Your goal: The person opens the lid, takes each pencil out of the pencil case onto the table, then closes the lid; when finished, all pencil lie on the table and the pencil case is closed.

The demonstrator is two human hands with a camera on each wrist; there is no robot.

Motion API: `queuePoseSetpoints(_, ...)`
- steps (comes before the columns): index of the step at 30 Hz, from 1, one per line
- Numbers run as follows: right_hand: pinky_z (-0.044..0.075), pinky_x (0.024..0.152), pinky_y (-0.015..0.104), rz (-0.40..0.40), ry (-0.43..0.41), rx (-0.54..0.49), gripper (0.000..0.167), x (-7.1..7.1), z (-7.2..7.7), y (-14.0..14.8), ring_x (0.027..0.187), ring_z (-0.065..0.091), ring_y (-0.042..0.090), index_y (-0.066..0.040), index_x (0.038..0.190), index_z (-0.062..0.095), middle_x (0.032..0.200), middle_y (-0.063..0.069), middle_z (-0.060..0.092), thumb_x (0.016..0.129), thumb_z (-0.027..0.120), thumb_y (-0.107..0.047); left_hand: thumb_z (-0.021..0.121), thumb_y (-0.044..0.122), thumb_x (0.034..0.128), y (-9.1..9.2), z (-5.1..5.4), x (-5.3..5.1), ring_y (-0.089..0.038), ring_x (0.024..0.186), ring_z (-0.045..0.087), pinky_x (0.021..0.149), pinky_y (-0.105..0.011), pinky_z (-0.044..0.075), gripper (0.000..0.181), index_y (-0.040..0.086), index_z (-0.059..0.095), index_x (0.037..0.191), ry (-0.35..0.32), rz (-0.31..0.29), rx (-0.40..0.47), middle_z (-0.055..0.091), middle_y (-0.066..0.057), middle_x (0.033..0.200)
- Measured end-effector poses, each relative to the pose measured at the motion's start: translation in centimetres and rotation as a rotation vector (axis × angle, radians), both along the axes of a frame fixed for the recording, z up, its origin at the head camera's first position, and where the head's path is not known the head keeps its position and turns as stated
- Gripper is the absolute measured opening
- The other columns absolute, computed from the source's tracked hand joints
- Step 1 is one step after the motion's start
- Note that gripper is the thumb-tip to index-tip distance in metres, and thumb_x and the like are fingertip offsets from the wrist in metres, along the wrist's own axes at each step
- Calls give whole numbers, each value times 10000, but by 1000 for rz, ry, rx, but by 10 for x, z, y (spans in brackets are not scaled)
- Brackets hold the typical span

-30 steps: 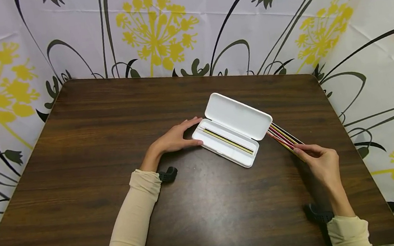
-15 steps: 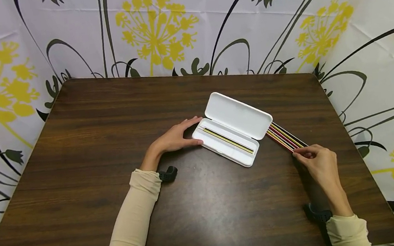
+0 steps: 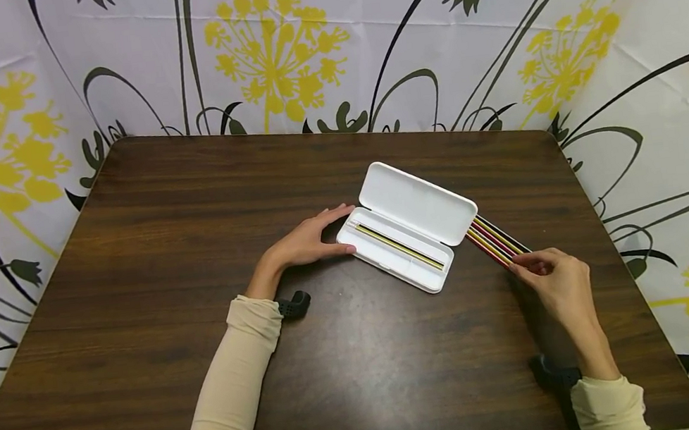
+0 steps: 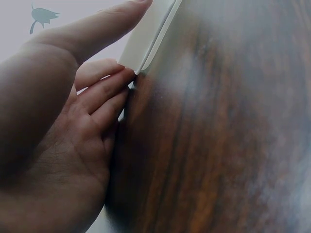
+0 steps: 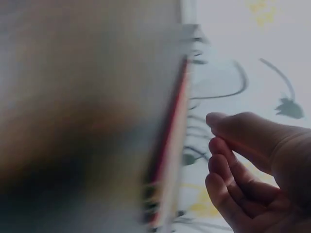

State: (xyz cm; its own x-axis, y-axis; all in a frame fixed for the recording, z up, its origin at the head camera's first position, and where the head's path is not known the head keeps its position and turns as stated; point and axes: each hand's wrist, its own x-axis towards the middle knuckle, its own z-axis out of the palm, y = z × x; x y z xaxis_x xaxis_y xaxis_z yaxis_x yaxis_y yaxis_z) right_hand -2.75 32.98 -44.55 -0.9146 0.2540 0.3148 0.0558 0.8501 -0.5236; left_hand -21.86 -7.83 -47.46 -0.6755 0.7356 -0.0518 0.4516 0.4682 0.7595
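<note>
An open white pencil case lies on the wooden table, its lid tipped back. Inside is a slim yellow-and-black striped pencil. My left hand spans the case's left end, thumb at the front corner and forefinger at the back one, fingers nearly straight. To the right, my right hand pinches the near ends of several striped pencils in red, yellow and black; their far ends reach the lid's right edge. Blur in the right wrist view obscures the contact between fingertips and pencils.
The brown table extends widely to the left and front. Its back and right edges meet a white flowered curtain. Black bands sit on both wrists.
My right hand has shifted slightly, and the pencils at its fingers now fan out wider, with their stripes in a different order. The left hand and the case stay put.
</note>
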Motion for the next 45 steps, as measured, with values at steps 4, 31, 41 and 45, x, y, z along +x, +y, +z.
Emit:
queuePoseSetpoints(4, 412, 591, 107, 36, 92, -81, 144, -18, 23, -10, 666, 577, 33, -96, 921, 797, 834, 27, 710, 789, 843, -129, 720, 459, 879, -2, 2, 0, -312, 1471, 111, 1135, -521, 197, 838, 234, 291, 1562, -2, 5, 2, 204, -33, 1612)
queuePoseSetpoints(31, 495, 637, 181, 358, 32, -136, 152, -76, 51, -84, 733, 660, 129, -78, 980, 784, 863, -2, 735, 837, 801, -126, 723, 473, 869, -1, 2, 1, -301, 1470, 121, 1135, -521, 202, 846, 246, 293, 1561, -15, 7, 5, 206, -23, 1611)
queuePoseSetpoints(41, 542, 657, 356, 516, -170, -12, 83, -75, 5, -104, 703, 657, 156, -9, 910, 770, 799, 42, 714, 828, 760, -4, 726, 454, 876, -1, 0, 1, -319, 1469, 118, 1132, -533, 201, 836, 227, 301, 1559, -3, -3, 10, 210, -39, 1610)
queuePoseSetpoints(45, 532, 646, 343, 527, -170, 0, 82, -75, 4, -104, 694, 646, 145, -11, 903, 770, 792, 40, 712, 824, 763, 8, 726, 458, 873, -1, 1, 0, -309, 1470, 116, 1133, -530, 200, 836, 237, 301, 1559, -9, 2, 10, 208, -32, 1610)
